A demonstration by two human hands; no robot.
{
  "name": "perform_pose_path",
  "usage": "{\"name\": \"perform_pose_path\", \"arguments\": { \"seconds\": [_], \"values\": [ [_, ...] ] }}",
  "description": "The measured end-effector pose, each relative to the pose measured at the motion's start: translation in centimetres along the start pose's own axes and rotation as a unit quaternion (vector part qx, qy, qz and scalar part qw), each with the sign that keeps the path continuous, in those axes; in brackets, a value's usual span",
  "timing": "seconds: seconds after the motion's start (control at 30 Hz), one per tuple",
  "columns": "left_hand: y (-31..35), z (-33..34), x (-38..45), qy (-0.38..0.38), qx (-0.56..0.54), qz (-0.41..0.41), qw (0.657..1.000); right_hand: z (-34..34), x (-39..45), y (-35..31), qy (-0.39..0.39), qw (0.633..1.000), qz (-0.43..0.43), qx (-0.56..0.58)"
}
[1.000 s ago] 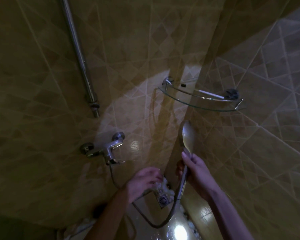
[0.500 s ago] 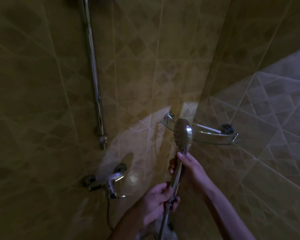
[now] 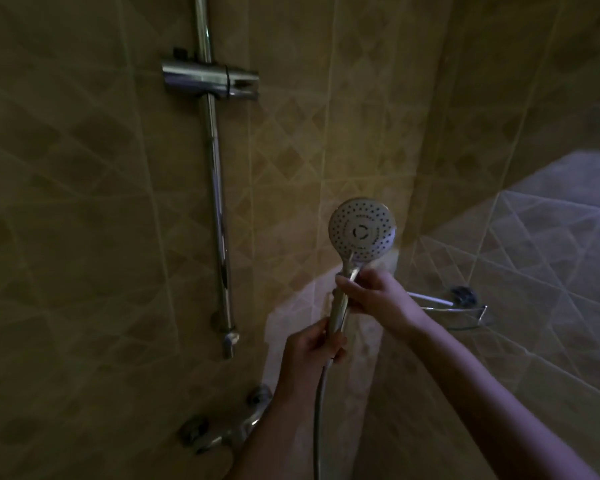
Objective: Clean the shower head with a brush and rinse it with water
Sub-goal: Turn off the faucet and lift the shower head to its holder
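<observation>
The chrome shower head (image 3: pixel 362 232) is held upright in the dim shower corner, its round nozzle face turned toward me. My right hand (image 3: pixel 371 299) grips the handle just under the head. My left hand (image 3: pixel 314 349) grips the bottom of the handle, where the metal hose (image 3: pixel 318 424) hangs down. No brush is in view and no water runs.
A vertical chrome rail (image 3: pixel 217 209) on the left wall carries an empty holder bracket (image 3: pixel 210 79) near the top. The mixer tap (image 3: pixel 227 429) sits low on that wall. A glass corner shelf (image 3: pixel 461 311) is behind my right forearm. Tiled walls close in on both sides.
Both hands lifted the shower head upward and turned its nozzle face toward me. My left hand moved onto the handle. The view tilted up, showing the holder bracket.
</observation>
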State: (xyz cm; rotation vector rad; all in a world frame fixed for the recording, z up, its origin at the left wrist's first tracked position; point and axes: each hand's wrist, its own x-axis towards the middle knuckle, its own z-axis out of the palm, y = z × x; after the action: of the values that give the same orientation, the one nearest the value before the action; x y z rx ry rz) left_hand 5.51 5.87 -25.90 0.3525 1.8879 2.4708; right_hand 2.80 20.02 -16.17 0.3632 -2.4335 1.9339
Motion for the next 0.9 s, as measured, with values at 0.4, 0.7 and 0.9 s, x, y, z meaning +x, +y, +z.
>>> {"name": "perform_pose_path", "arguments": {
  "seconds": [0.4,0.7,0.9],
  "values": [
    [11.1,4.3,6.4,0.014,-0.022,0.118,0.993,-4.0,6.3,-10.8,-0.01,0.989,-0.149,0.004],
    [16.5,7.4,9.5,0.013,-0.05,0.158,0.986,-7.5,9.0,-19.3,-0.038,0.974,-0.223,-0.004],
    [17.6,6.2,10.1,0.051,0.041,0.153,0.986,-7.1,11.0,-25.3,-0.088,0.963,-0.255,0.026]
  ]
}}
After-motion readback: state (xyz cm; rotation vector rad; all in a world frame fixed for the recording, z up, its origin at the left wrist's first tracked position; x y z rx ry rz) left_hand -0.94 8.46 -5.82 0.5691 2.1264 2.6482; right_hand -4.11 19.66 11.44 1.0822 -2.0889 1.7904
